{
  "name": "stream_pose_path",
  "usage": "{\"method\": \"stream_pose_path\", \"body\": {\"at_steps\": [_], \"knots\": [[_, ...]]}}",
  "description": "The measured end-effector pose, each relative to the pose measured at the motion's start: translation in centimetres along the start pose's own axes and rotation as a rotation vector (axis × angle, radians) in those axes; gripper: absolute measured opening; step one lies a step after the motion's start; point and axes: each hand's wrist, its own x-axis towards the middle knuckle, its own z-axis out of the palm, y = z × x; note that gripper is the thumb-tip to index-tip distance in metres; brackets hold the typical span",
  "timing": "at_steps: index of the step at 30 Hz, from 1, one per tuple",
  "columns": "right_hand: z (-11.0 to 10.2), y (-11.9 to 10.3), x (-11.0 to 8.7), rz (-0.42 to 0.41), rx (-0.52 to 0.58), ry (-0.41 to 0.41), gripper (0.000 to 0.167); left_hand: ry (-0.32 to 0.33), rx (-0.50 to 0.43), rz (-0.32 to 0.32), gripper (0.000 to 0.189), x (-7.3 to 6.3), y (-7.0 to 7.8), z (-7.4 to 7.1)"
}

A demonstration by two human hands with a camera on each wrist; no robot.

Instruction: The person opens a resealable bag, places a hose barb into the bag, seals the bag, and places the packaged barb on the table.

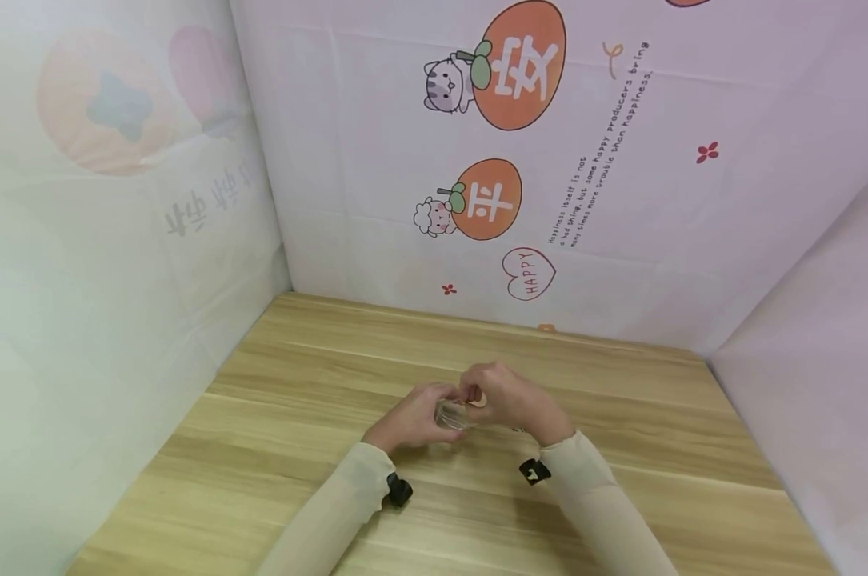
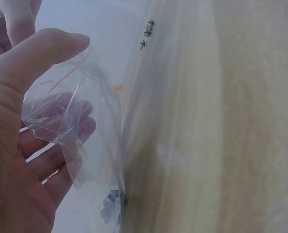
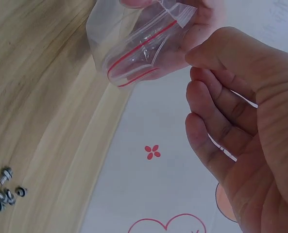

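My left hand (image 2: 32, 121) grips a clear zip bag (image 1: 451, 415), thumb on one side and fingers behind the plastic. Red lines run along the bag's mouth, which gapes toward the right hand in the right wrist view. Low in the bag, several small metal screws (image 2: 110, 206) show through. Close beside the mouth is my right hand (image 1: 507, 398), its thumb and index fingertip together and the other fingers curled. I cannot tell whether anything small is between those fingertips. Loose screws with washers (image 3: 7, 190) lie on the tabletop under the right hand.
The wood-grain table (image 1: 318, 400) meets a white printed back sheet (image 1: 376, 200). White sheets also rise at the left (image 1: 117, 336) and right (image 1: 786, 384). A dark camera strap (image 1: 399, 490) sits on the left wrist, another (image 1: 534, 471) on the right.
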Motion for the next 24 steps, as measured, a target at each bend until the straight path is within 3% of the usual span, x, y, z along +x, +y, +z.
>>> {"method": "stream_pose_path", "body": {"at_steps": [9, 19, 24], "knots": [[0.4, 0.3, -0.2, -0.004, 0.022, 0.035, 0.012, -0.003, -0.001, 0.004, 0.042, 0.1, -0.1, 0.0], [-1.5, 1.0, -1.8, 0.085, -0.032, 0.022, 0.013, -0.001, 0.05, -0.009, 0.051, 0.0, 0.4, -0.2], [-2.2, 1.7, -2.7, 0.085, -0.081, 0.016, 0.014, 0.0, 0.06, -0.005, 0.052, 0.0, 0.4, -0.1]]}}
